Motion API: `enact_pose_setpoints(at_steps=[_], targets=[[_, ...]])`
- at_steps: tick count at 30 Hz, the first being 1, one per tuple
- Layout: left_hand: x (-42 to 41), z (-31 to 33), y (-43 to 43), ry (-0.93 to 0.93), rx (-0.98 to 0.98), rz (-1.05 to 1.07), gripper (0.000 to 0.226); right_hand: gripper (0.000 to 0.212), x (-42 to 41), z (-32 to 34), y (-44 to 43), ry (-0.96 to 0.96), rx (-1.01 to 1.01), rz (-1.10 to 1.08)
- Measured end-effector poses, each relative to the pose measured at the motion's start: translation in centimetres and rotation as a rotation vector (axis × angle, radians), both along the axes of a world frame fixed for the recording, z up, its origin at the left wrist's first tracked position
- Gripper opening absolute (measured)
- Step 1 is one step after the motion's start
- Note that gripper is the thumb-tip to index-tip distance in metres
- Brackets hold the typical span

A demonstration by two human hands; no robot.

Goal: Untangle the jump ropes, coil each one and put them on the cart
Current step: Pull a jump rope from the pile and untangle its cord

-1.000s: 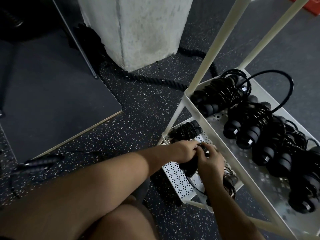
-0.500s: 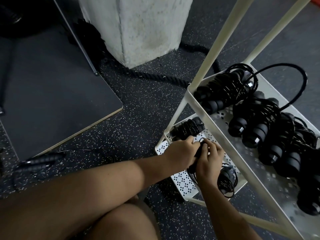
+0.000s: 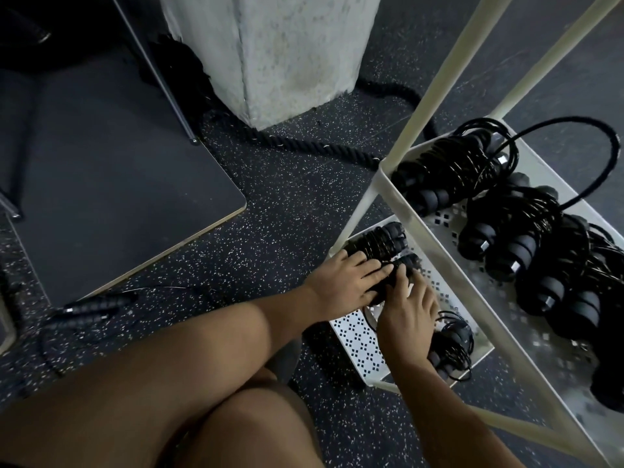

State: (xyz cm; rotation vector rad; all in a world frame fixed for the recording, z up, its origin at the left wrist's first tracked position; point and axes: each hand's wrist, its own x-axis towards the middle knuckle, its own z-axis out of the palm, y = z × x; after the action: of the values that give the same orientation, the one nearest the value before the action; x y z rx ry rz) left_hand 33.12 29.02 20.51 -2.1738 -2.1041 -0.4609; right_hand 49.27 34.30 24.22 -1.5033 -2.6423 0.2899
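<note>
Left hand [image 3: 351, 282] and right hand [image 3: 408, 310] press open-fingered on a coiled rope [image 3: 409, 260]; released, it could spring uncoiled.

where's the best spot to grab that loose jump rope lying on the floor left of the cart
Take the loose jump rope by its two handles together, from above. They lie flat, side by side on the floor, and look thick enough to grasp, while the thin cable trails away and would likely snag.

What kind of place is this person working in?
Most likely a gym: the speckled rubber floor, a thick battle rope lying by the concrete pillar, and a white cart loaded with coiled jump ropes.
</note>
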Motion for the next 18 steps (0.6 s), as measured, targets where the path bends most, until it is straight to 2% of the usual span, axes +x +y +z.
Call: enact_pose_setpoints(at_steps=[2,5,6,9,12,15,18], targets=[[-0.5,0.2,-1.0,0.014,-0.025,0.014,0.072,0.068,-0.5,0.5,-0.1,-0.033,-0.016,0.029],[-0.6,0.5,-2.1,-0.004,0.007,-0.018,0.086,0.076,0.1,0.4,0.4,-0.095,0.062,0.030],[-0.5,0.5,-2.4,0.000,0.006,-0.034,0.088,0.068,0.3,0.3,0.5,-0.069,0.102,0.028],[-0.1,0.9,-2.4,-0.111,0.023,-0.014,0.080,0.028,0.2,0.4,0.2,0.053,0.184,0.008],[-0.2,1.7,-1.7,-0.132,0.041,-0.008,0.072,0.018,-0.6,1.2,0.2,0.073,0.152,-0.011],[-0.2,2.1,-0.8,-0.094,0.049,-0.025,0.064,0.018,-0.5,1.8,0.1,0.045,0.110,0.001],[0.0,2.7,0.0,-0.156,0.025,-0.001,0.060,0.039,0.2,2.2,-0.3,-0.066,0.086,0.029]])
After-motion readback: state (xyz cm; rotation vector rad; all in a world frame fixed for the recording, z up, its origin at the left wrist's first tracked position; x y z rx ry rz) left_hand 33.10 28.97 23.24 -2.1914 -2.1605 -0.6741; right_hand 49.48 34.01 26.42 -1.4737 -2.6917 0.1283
